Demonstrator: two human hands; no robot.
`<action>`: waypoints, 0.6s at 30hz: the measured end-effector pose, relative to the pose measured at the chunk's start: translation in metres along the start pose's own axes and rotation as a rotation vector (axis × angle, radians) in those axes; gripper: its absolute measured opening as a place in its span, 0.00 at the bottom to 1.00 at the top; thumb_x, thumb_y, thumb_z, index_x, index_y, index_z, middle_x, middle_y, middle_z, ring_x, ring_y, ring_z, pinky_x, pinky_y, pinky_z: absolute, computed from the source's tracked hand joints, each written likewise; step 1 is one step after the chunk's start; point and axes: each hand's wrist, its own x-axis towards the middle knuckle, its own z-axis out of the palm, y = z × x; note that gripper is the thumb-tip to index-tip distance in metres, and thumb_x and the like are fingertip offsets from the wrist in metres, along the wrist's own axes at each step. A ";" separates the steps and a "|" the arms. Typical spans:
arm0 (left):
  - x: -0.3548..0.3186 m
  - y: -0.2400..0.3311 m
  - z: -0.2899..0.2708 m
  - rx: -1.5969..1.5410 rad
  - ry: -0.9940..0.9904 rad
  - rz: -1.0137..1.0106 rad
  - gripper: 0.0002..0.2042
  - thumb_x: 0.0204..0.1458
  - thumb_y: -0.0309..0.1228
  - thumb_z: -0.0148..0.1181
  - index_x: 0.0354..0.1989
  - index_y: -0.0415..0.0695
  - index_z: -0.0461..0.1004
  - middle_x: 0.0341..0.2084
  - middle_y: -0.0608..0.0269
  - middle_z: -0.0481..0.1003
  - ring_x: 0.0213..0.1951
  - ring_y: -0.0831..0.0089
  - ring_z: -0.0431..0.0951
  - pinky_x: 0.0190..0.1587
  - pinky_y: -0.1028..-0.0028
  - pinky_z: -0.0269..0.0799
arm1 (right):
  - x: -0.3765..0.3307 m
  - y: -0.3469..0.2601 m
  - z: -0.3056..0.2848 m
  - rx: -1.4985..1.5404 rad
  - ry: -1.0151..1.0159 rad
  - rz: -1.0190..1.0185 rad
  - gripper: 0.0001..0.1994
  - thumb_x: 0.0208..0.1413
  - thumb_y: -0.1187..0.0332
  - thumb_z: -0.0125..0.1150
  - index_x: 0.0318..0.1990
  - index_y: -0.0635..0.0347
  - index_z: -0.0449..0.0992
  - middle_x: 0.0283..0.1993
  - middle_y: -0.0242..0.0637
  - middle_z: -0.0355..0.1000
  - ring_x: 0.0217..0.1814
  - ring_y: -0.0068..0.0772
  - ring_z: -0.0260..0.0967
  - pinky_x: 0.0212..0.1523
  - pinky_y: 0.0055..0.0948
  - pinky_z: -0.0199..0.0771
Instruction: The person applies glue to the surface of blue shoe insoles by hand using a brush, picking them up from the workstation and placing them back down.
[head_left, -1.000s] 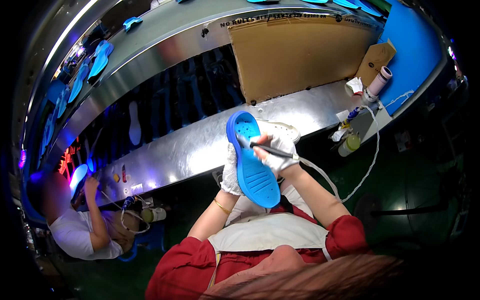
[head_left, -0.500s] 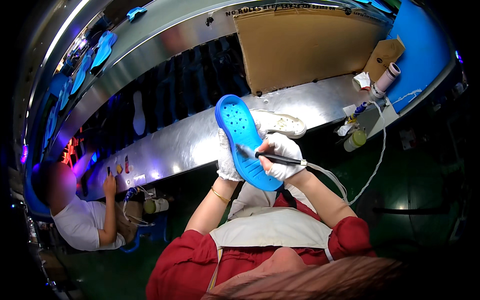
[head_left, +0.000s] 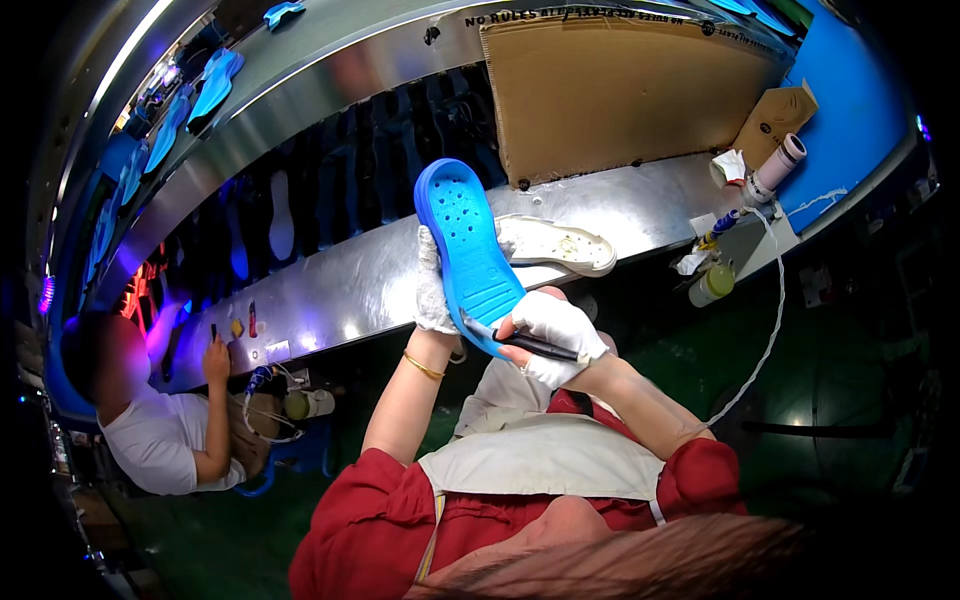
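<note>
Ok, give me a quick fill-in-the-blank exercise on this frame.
1. The left hand holds a ____ sole.
2. The ____ hand grips the black-handled tool.
3. The gold bracelet circles the ____ wrist.
4. The co-worker's shirt is coloured ____.

Missing words: blue; right; left; white.

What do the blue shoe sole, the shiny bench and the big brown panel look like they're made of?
The blue shoe sole seems moulded foam or rubber, fairly matte, with holes and ridges formed in it. The bench looks like bare metal, perhaps steel: grey, with blurred glare. The brown panel is probably cardboard, given its dull tan face.
</note>
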 end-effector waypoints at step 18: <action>-0.010 -0.023 0.021 0.041 -0.104 0.085 0.46 0.46 0.69 0.42 0.64 0.41 0.52 0.59 0.48 0.60 0.59 0.53 0.63 0.61 0.57 0.59 | -0.007 0.023 0.000 0.427 0.111 0.239 0.07 0.46 0.78 0.63 0.33 0.64 0.72 0.30 0.36 0.71 0.30 0.25 0.68 0.34 0.24 0.69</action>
